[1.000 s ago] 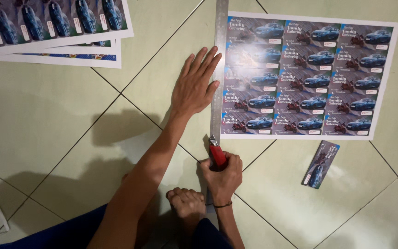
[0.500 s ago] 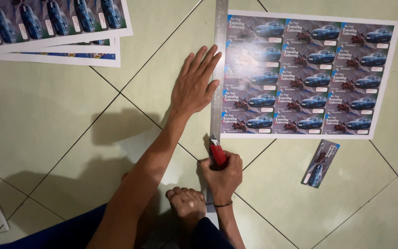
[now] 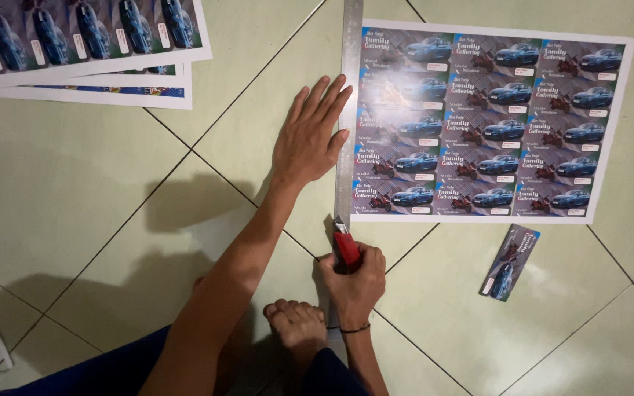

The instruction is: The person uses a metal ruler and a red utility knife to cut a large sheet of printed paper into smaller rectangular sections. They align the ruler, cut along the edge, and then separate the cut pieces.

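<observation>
Stacked printed sheets (image 3: 82,44) cut off top-left, ruler (image 3: 349,110) top cropped, cutter blade unclear

A home-style floor workspace: pale green tiled floor (image 3: 75,191), printed card sheets (image 3: 489,121) spread out, a bare foot (image 3: 299,326) resting beside them.

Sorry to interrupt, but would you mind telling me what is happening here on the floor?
A person sits on the tiled floor and presses the left hand flat beside a long metal ruler laid along the left edge of a printed sheet of car cards. The right hand holds a red utility knife at the ruler's near end. One cut card lies apart, and more printed sheets are stacked at top left.
</observation>
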